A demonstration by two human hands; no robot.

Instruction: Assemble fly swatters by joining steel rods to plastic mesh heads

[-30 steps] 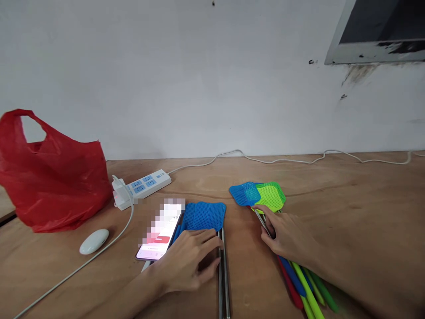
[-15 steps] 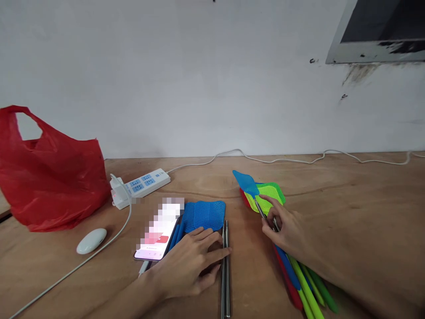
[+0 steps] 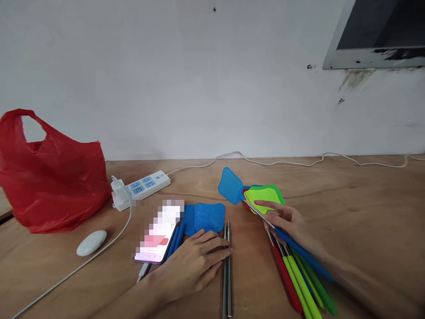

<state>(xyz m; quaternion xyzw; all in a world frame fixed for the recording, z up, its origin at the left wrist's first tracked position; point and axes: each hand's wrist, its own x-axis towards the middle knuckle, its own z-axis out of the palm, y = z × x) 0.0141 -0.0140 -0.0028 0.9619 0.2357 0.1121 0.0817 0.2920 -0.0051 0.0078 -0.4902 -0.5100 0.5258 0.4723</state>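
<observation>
My right hand [image 3: 284, 221] is closed on a blue fly swatter [image 3: 230, 185] by its metal shaft; the mesh head points to the far left and the blue handle runs back under my forearm. Beneath it lies a pile of fly swatters: a yellow-green mesh head [image 3: 264, 199] on top, with red and blue edges showing, and red, green and blue handles fanning toward me. My left hand [image 3: 199, 261] lies open on the table, fingertips touching thin metal rods [image 3: 229, 283]. Just beyond it are loose blue mesh heads [image 3: 206, 217] and blue handles [image 3: 175, 239].
A lit phone [image 3: 157, 239], partly blurred, lies by my left wrist with a cable plugged in. Farther left are a white oval object [image 3: 91, 243], a white power strip [image 3: 149, 184] and a red plastic bag [image 3: 56, 177]. A white cord [image 3: 282, 163] runs along the wall.
My right hand has lifted and turned the blue fly swatter, so its head now faces up and lies farther left, its handle clear of the pile. My left hand has stayed nearly still.
</observation>
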